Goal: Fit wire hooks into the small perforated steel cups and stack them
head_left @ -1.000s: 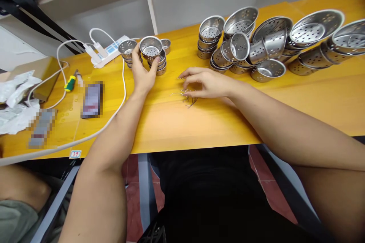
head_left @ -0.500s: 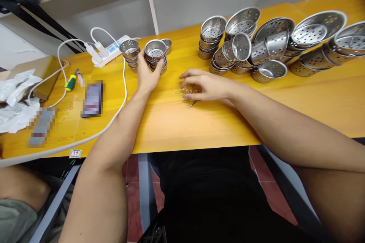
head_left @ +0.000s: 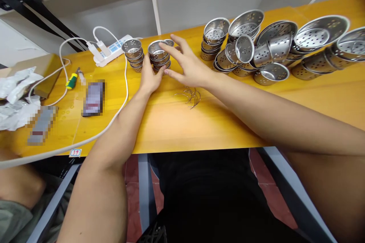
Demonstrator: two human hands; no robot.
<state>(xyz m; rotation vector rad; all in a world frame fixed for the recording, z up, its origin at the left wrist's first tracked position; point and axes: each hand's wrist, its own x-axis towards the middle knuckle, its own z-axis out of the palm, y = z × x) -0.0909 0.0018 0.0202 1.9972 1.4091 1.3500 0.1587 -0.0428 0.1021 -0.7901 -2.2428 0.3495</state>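
My left hand (head_left: 150, 76) is wrapped around the lower front of a stack of small perforated metal cups (head_left: 159, 60), thumb on the right side and fingers on the left. Over the right side of this stack reaches my right hand (head_left: 186, 62), open, its fingers spread and holding nothing. Its fingertips overlap the top cup's rim in view; whether they touch it I cannot tell. Another stack of perforated cups (head_left: 132, 54) stands just left of my left hand. Several thin curved metal wires (head_left: 194, 98) lie on the table below my right hand. A single cup behind the held stack is partly hidden.
Many perforated metal cups (head_left: 248, 51) of various sizes, stacked or tipped over, occupy the right side. At left are a white power strip (head_left: 110, 53) with cables, a green-yellow screwdriver (head_left: 72, 80), two blurred phones (head_left: 94, 98) and plastic bags (head_left: 17, 95). Another person's leg shows lower left.
My right hand has moved up and left from the curved wires to the cup stack, its fingers spreading. My left hand stays at the stack, its grip slightly lower.
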